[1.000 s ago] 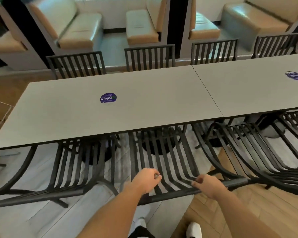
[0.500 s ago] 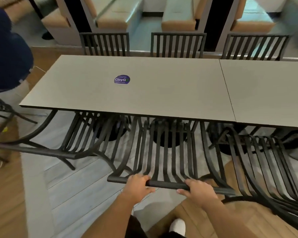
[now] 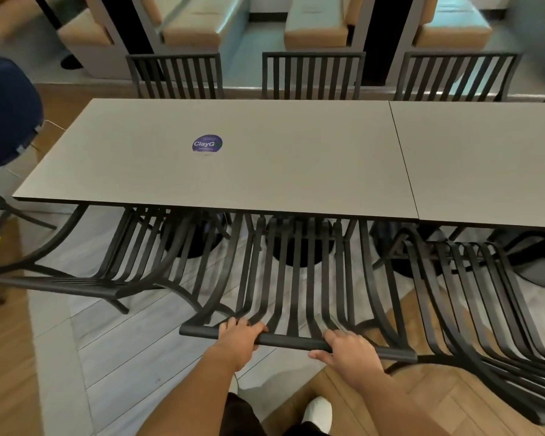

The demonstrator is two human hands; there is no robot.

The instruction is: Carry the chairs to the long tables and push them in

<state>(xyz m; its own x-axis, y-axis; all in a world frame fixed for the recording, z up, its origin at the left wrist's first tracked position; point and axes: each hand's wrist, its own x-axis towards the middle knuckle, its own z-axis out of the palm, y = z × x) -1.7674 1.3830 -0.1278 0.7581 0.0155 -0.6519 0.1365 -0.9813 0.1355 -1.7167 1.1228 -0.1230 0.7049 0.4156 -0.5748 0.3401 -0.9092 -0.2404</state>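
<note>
chair (image 3: 296, 278): seat partly under table (image 3: 265, 171) near edge; left hand (image 3: 238, 338), right hand (image 3: 348, 350) gripped its top rail; final push left.

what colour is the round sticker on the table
Purple with white lettering; the sticker shows best in the head view.

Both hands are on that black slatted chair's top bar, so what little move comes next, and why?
Probably let go and step back: the left hand and right hand grip the black slatted metal chair, whose seat already sits under the long grey table.
</note>
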